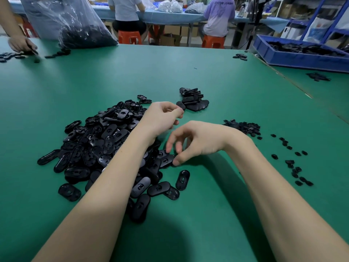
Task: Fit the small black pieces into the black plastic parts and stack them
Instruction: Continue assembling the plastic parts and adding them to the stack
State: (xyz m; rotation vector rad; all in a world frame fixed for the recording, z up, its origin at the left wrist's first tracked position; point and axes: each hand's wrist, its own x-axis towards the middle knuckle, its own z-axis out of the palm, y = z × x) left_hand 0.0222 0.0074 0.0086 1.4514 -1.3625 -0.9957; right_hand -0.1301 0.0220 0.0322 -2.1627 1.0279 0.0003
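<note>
1. Green bench (217,76) under everything, wide and matte, butted against a second green surface at far right.
2. Blue crate (306,58) of dark parts at the far right corner; clear plastic bag (75,21) of black parts at far left.
3. Another person's hand (20,44) at the far left edge, among scattered black pieces.
4. Behind: two people seated on orange stools (130,37) with backs turned, at a long blue-covered table; blue shelving at right.
5. Big loose heap of black plastic parts (105,144), oval and slotted, left of centre, partly under the left forearm.
6. Stack of finished parts (192,100) farther back, right of the heap.
7. Small black pieces (243,126) in a low pile to the right, more scattered down the right side.
8. Left hand (160,118) raised over the heap's far edge, fingers curled, fingertips just beside the stack; cannot tell whether anything is pinched.
9. Right hand (196,140) bent down at the wrist, fingers loosely curled and spread, thumb and fingertips touching a part (167,159) at the heap's near right edge; grip not closed.
10. Single oval part (182,179) lying apart just below the right hand.
</note>
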